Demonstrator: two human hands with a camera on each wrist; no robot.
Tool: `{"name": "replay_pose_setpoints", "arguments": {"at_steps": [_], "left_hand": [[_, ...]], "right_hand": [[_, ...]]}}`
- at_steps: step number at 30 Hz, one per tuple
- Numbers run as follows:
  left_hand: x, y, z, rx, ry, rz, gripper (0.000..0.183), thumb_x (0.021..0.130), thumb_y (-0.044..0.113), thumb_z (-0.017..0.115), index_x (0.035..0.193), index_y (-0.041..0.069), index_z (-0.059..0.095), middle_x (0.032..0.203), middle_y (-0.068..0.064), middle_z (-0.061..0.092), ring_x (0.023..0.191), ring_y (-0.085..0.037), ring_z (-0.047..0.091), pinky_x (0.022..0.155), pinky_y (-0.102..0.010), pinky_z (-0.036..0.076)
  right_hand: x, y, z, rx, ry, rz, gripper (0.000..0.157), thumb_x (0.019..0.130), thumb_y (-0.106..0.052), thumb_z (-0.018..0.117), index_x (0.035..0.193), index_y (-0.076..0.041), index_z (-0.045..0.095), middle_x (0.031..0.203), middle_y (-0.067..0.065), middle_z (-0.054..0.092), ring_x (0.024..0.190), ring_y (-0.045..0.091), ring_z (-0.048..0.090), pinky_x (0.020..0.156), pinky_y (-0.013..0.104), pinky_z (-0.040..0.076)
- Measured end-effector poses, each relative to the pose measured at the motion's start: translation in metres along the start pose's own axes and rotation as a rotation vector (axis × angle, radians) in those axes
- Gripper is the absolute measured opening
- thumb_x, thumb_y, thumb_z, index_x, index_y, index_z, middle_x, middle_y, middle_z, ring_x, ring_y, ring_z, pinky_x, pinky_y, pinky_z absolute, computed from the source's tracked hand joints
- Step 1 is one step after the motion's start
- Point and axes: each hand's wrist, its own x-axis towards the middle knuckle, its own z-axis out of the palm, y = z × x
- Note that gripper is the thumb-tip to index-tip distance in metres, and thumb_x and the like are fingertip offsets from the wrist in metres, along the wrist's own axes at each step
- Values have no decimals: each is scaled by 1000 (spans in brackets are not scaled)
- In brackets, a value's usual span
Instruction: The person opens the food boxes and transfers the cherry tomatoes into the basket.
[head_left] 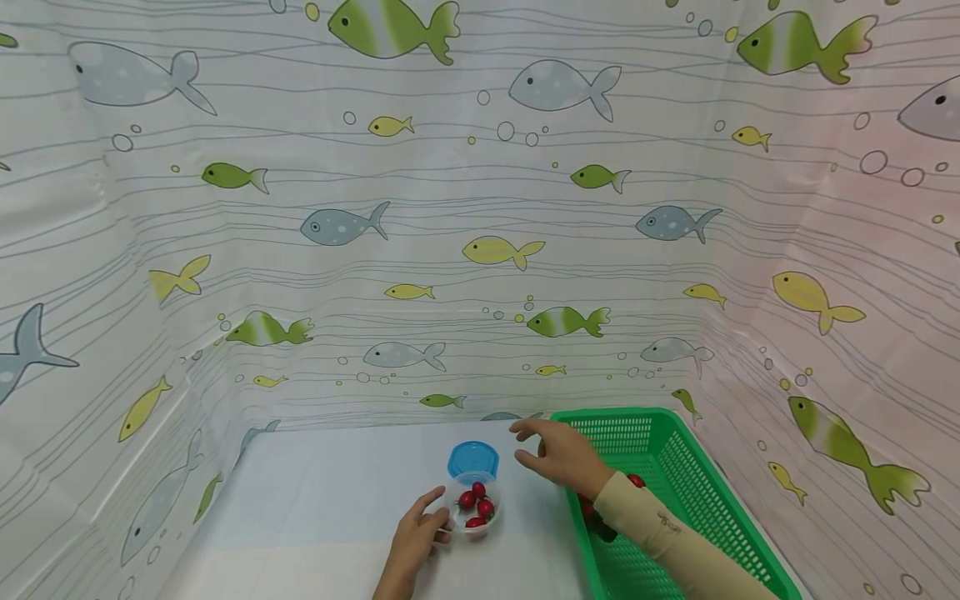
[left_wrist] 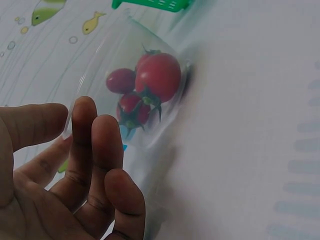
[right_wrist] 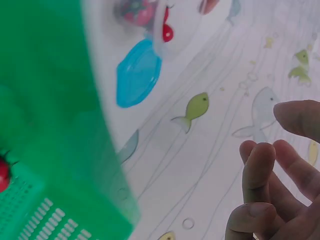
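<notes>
A clear plastic bowl (head_left: 491, 492) on the white table holds several small red tomatoes (head_left: 486, 508) with green stalks. My left hand (head_left: 417, 533) is at its left side; in the left wrist view the thumb and fingers (left_wrist: 107, 145) meet around the bowl's rim. A round blue lid (head_left: 474, 461) lies just beyond the bowl. Over the left edge of a green basket (head_left: 693, 467) hovers my right hand (head_left: 558, 450), its fingers loosely bent and apart, with nothing in them. The right forearm covers part of the basket.
Inside the basket are red tomatoes (head_left: 636, 481) and a dark item (head_left: 602, 528) partly hidden by the sleeve. The basket stands at the table's right side. A fish-patterned curtain (head_left: 480, 275) surrounds the white table (head_left: 322, 483) at the back and sides.
</notes>
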Motion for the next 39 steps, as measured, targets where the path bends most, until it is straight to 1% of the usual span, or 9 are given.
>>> {"name": "replay_pose_setpoints", "arguments": {"at_steps": [4, 8, 16, 19, 23, 27, 30, 34, 39], "left_hand": [[1, -1, 0, -1, -4, -5, 54, 99, 24, 60, 149, 5, 48, 85, -2, 71, 73, -17, 66, 63, -34, 46], [1, -1, 0, 3, -5, -2, 54, 99, 24, 60, 149, 5, 48, 86, -2, 70, 73, -17, 65, 63, -35, 46], [1, 0, -1, 7, -6, 2, 53, 100, 23, 59, 149, 5, 48, 86, -3, 71, 72, -17, 65, 63, -34, 46], [1, -1, -2, 1, -8, 5, 53, 100, 22, 59, 149, 5, 48, 86, -4, 71, 72, -17, 65, 63, -34, 46], [1, -2, -2, -8, -12, 7, 53, 100, 23, 59, 149, 5, 48, 87, -4, 71, 72, -17, 65, 63, -34, 45], [1, -2, -3, -11, -16, 9, 53, 100, 23, 59, 149, 5, 48, 88, -4, 71, 73, -17, 66, 63, -34, 45], [0, -2, -3, -13, -19, 11, 53, 100, 24, 59, 149, 5, 48, 88, -4, 71, 73, -17, 66, 63, -34, 45], [-1, -2, -3, -19, -27, 17, 53, 101, 25, 59, 148, 5, 48, 88, -5, 71, 73, -17, 66, 63, -34, 45], [-2, -1, -4, -20, -37, 27, 54, 100, 27, 60, 149, 5, 47, 90, -6, 72, 74, -17, 66, 63, -34, 45]], "right_hand": [[7, -9, 6, 0, -33, -1, 34, 94, -26, 74, 127, -22, 67, 110, -4, 73, 66, 3, 54, 56, 25, 47], [12, -16, 11, 26, -54, -13, 34, 94, -26, 74, 127, -20, 67, 110, -4, 72, 67, 3, 55, 58, 25, 48], [21, -22, 26, 62, -122, -15, 36, 93, -28, 75, 126, -18, 66, 112, -2, 73, 72, 4, 58, 63, 23, 50], [23, -23, 33, 66, -139, -15, 36, 92, -28, 76, 126, -20, 66, 111, -3, 72, 73, 4, 58, 64, 23, 51], [25, -23, 42, 60, -159, -12, 35, 92, -29, 77, 125, -23, 67, 109, -8, 71, 76, 4, 61, 67, 23, 51], [27, -24, 53, 49, -183, -13, 34, 90, -30, 78, 122, -23, 68, 106, -11, 71, 89, 6, 65, 75, 26, 53], [28, -25, 62, 29, -198, -15, 32, 90, -30, 78, 120, -23, 70, 106, -9, 72, 96, 6, 65, 80, 29, 54], [28, -26, 73, -9, -227, -5, 29, 89, -26, 80, 116, -23, 72, 105, -5, 74, 98, 11, 67, 82, 35, 55], [28, -27, 85, -84, -266, -13, 29, 88, -24, 80, 115, -22, 73, 104, -7, 74, 99, 15, 67, 82, 38, 55]]}}
